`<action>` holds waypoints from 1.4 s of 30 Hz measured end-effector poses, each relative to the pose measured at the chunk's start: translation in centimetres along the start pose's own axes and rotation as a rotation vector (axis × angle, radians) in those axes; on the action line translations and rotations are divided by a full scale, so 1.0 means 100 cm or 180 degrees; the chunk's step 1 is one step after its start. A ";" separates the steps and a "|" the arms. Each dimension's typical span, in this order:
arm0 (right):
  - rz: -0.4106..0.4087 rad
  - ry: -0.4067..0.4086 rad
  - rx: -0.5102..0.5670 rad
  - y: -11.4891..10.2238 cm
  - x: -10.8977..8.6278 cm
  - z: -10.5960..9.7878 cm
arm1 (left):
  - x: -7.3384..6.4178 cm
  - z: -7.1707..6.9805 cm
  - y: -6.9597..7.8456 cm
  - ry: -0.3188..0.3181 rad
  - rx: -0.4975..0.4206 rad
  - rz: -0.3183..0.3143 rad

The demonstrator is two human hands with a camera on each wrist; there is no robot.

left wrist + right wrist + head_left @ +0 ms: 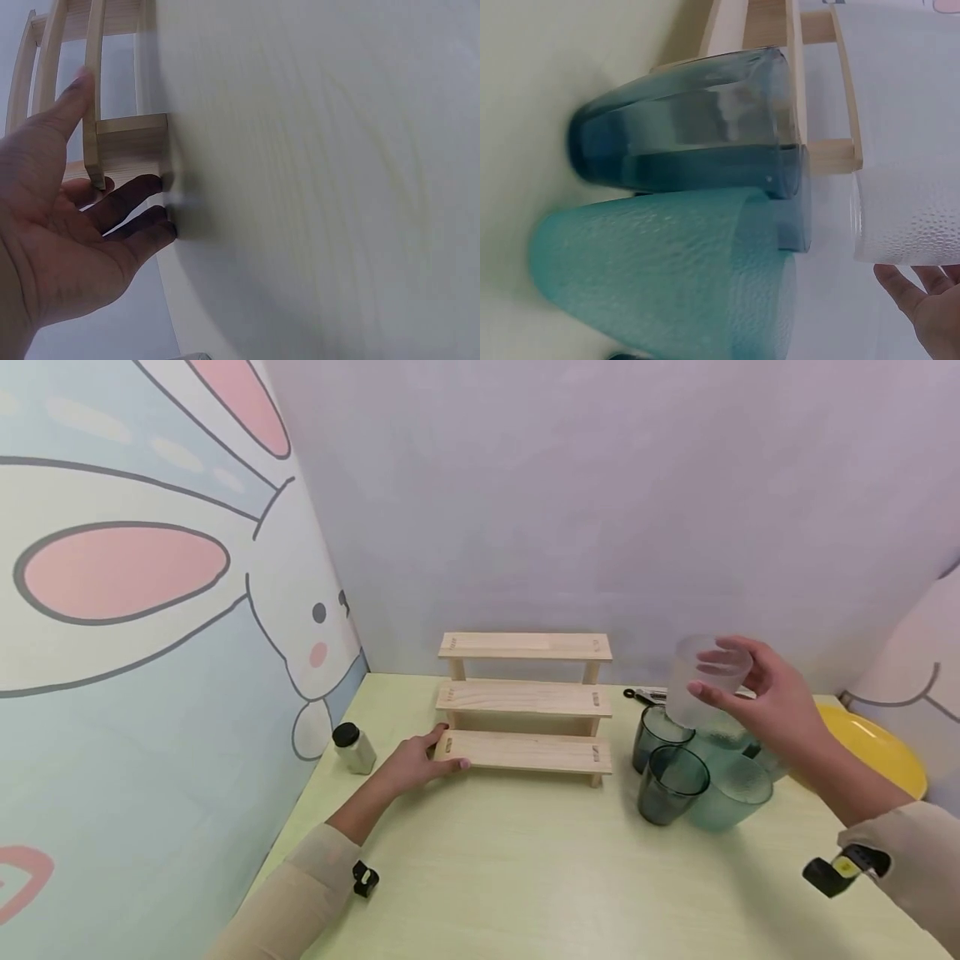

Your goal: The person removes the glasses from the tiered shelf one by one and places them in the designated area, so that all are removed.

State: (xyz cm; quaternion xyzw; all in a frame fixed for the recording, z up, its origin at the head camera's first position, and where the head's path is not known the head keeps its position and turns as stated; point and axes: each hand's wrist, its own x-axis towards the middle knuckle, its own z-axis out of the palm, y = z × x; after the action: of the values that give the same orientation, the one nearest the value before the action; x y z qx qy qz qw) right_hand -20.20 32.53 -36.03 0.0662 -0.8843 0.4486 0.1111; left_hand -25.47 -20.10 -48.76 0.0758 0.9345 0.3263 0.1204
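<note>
My left hand (412, 764) grips the left end of the lowest step of a three-tier wooden display stand (525, 752). In the left wrist view, the thumb lies along the board and the other fingers curl beneath its end. Raised above a group of cups, my right hand (780, 697) holds a clear frosted cup (684, 689) by its side. The right wrist view shows the dimpled surface of this cup (911, 214). Below it stand two smoky blue-grey glasses (667, 787) and textured teal cups (723, 797).
A small jar (356, 752) with a black lid is near the left wall. Behind the right forearm sits a yellow plate (877, 743). A dark-handled utensil (641, 696) lies by the back wall. Walls border the pale table (525, 877) at the left and back.
</note>
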 end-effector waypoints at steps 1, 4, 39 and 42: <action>-0.0016 0.0007 -0.0011 0.002 -0.003 -0.001 | 0.000 0.000 -0.001 0.0006 0.0009 0.0005; -0.0039 0.0035 -0.0038 0.010 -0.013 -0.006 | 0.000 0.000 -0.003 0.0012 0.0034 0.0009; 0.0369 0.0420 -0.0234 0.064 -0.084 -0.057 | 0.000 0.000 -0.003 0.0008 0.0043 0.0114; 0.0325 0.0445 -0.0177 0.066 -0.086 -0.059 | 0.001 0.000 -0.003 0.0010 0.0052 0.0106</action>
State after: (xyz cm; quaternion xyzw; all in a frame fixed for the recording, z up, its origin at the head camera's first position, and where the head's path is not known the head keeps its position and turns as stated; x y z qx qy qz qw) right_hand -12.48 41.35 -40.05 -0.0135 -0.8887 0.4325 0.1515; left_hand -25.54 -20.33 -48.97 0.0918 0.9360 0.3207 0.1129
